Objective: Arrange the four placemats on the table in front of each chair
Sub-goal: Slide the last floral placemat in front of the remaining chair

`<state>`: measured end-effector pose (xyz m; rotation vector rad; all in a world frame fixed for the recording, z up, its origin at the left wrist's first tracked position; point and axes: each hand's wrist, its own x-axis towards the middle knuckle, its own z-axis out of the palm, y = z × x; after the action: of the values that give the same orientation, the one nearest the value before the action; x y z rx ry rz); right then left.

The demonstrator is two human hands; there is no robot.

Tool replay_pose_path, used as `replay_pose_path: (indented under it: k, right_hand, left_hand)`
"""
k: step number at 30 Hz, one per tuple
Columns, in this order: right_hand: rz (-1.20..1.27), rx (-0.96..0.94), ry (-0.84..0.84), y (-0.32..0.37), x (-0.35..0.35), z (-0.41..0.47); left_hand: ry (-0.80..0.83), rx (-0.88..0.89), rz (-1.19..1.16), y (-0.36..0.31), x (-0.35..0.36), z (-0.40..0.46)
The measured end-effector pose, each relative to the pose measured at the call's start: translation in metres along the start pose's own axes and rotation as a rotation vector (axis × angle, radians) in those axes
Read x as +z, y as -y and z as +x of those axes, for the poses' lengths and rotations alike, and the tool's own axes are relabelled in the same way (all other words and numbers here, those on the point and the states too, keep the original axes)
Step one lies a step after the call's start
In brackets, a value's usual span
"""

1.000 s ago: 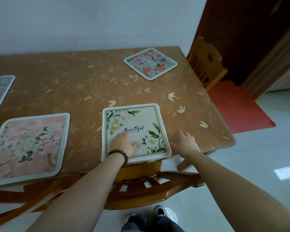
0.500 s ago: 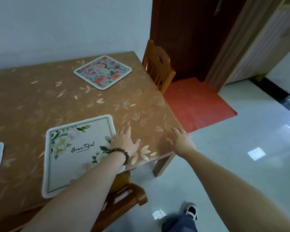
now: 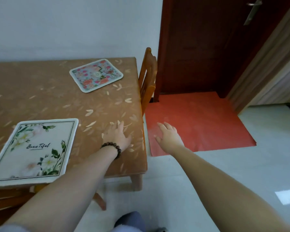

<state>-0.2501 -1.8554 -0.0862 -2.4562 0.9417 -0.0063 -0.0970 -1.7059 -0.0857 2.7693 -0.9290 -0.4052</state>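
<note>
A white placemat (image 3: 34,151) with green leaves and the word "Beautiful" lies at the table's near edge, above a wooden chair (image 3: 10,198). A blue placemat with pink flowers (image 3: 96,75) lies at the far right of the brown table (image 3: 57,101), beside a second wooden chair (image 3: 147,76) at the table's right end. My left hand (image 3: 118,135), with a bead bracelet at the wrist, hovers flat and empty over the table's near right corner. Beyond the table edge, my right hand (image 3: 167,136) is spread above the floor, holding nothing.
A red mat (image 3: 199,121) covers the floor in front of a dark wooden door (image 3: 208,44). Pale tiles (image 3: 241,173) lie to the right. A white wall runs behind the table. My shoe and trouser leg show at the bottom.
The view has swung right, so the left placemats have left the frame. My left hand slid off the white placemat toward the table corner. My right hand moved past the table edge.
</note>
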Motion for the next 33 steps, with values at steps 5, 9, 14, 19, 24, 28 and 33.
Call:
replay_pose_path:
  k: [5, 9, 14, 19, 24, 28, 33]
  right_hand:
    - [0.030, -0.104, 0.039, 0.001, -0.016, 0.052]
    - [0.027, -0.210, 0.068, 0.009, -0.025, 0.099]
    - [0.008, -0.320, 0.102, 0.023, -0.032, 0.175]
    - [-0.122, -0.488, 0.251, 0.054, -0.039, 0.266]
    - [-0.300, -0.653, 0.302, 0.088, -0.050, 0.346]
    - [-0.288, -0.648, 0.357, 0.103, -0.050, 0.394]
    - [-0.240, -0.687, 0.379, 0.109, -0.038, 0.462]
  left_hand:
    - [-0.060, -0.117, -0.031, -0.017, -0.006, 0.031]
    - [-0.081, -0.223, -0.043, -0.021, -0.005, 0.061]
    - [-0.113, -0.343, -0.111, -0.019, -0.007, 0.115]
    - [-0.129, -0.515, -0.200, -0.011, -0.022, 0.188]
    - [-0.190, -0.643, -0.238, -0.007, -0.044, 0.237]
    - [-0.226, -0.710, -0.256, 0.000, -0.052, 0.254]
    - [-0.274, -0.841, -0.284, 0.023, -0.052, 0.274]
